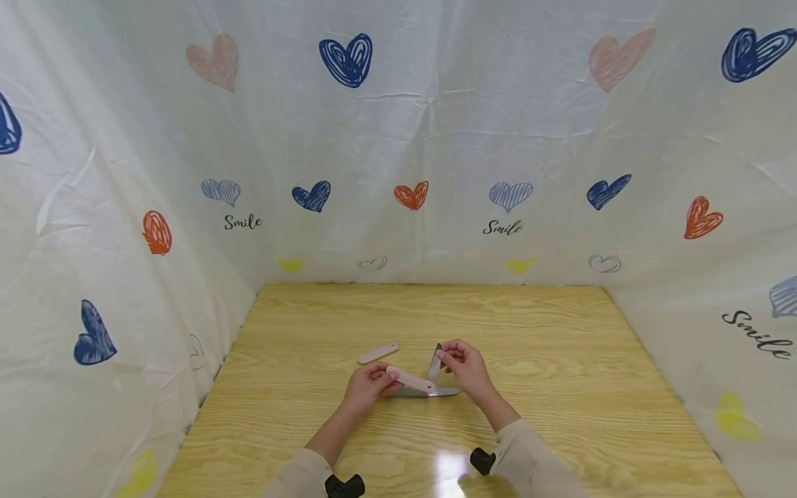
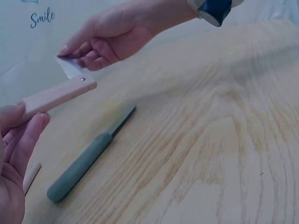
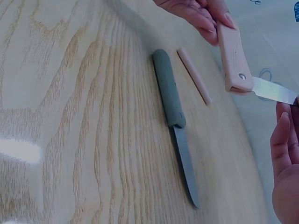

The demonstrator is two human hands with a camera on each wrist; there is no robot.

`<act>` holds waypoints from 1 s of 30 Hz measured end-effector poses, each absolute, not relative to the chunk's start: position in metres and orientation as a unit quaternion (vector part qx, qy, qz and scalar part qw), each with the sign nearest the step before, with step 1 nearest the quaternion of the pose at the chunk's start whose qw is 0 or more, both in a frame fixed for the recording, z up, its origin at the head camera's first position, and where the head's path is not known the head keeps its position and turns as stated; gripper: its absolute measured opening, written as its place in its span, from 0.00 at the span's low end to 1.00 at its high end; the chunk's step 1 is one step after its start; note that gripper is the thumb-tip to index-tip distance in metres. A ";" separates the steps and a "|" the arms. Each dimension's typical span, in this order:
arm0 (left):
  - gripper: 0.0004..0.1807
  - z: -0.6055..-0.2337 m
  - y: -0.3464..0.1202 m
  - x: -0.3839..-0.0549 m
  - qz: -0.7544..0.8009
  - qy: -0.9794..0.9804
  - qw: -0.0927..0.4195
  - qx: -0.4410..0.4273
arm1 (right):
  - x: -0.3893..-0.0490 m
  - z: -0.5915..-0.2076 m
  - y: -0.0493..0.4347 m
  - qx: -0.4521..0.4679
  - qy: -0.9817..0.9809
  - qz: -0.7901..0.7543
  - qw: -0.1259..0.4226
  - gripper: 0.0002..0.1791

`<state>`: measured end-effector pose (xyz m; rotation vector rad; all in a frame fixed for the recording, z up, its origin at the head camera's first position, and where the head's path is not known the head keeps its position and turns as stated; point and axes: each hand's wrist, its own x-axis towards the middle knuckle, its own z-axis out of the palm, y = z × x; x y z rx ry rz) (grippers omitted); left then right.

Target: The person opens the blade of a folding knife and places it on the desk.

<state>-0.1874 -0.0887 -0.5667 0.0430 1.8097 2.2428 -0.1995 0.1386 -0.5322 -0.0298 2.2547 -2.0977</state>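
My left hand (image 1: 365,387) holds the pale pink handle (image 1: 412,380) of a folding knife, thumb along the handle. From the riveted end its silver blade (image 3: 275,91) stands out at a steep angle to the handle. The fingers and thumb of my right hand (image 1: 465,370) pinch this blade near its tip. Below both hands, a knife with a green handle (image 2: 81,168) lies flat on the table, its bare blade (image 3: 186,165) pointing right. A second pale pink piece (image 1: 378,353), shaped like the folding knife's handle, lies behind my left hand with no blade showing.
The wood-grain table (image 1: 548,332) carries these things near its middle. A white cloth (image 1: 423,152) printed with hearts and "Smile" hangs behind the table and along both sides. Dark wrist devices (image 1: 482,460) sit at both sleeves.
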 end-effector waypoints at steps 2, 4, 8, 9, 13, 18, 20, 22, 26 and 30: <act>0.16 -0.568 -0.090 -0.188 0.781 0.614 0.115 0.000 | -0.202 -0.541 0.142 0.004 0.716 -0.698 0.025 0.08; 0.16 -0.568 -0.090 -0.189 0.793 0.601 0.100 -0.013 | -0.203 -0.545 0.144 0.021 0.696 -0.717 0.022 0.07; 0.10 -0.568 -0.091 -0.190 0.813 0.577 0.068 -0.038 | -0.203 -0.550 0.143 0.052 0.641 -0.766 0.010 0.05; 0.09 -0.568 -0.091 -0.191 0.817 0.572 0.062 -0.044 | -0.202 -0.550 0.142 0.063 0.624 -0.779 0.008 0.03; 0.06 -0.567 -0.090 -0.191 0.834 0.545 0.047 -0.072 | -0.197 -0.550 0.135 0.100 0.552 -0.828 -0.004 0.06; 0.03 -0.563 -0.080 -0.191 0.866 0.488 0.029 -0.102 | -0.191 -0.550 0.126 0.131 0.483 -0.865 -0.034 0.04; 0.04 -0.562 -0.076 -0.190 0.870 0.479 0.021 -0.114 | -0.188 -0.550 0.123 0.142 0.464 -0.873 -0.046 0.05; 0.05 -0.562 -0.073 -0.189 0.869 0.479 0.014 -0.123 | -0.186 -0.551 0.121 0.152 0.453 -0.877 -0.054 0.08; 0.09 -0.564 -0.071 -0.188 0.863 0.491 0.009 -0.117 | -0.181 -0.552 0.120 0.158 0.440 -0.881 -0.066 0.10; 0.15 -0.566 -0.073 -0.189 0.855 0.508 0.016 -0.099 | -0.180 -0.555 0.126 0.160 0.430 -0.886 -0.069 0.09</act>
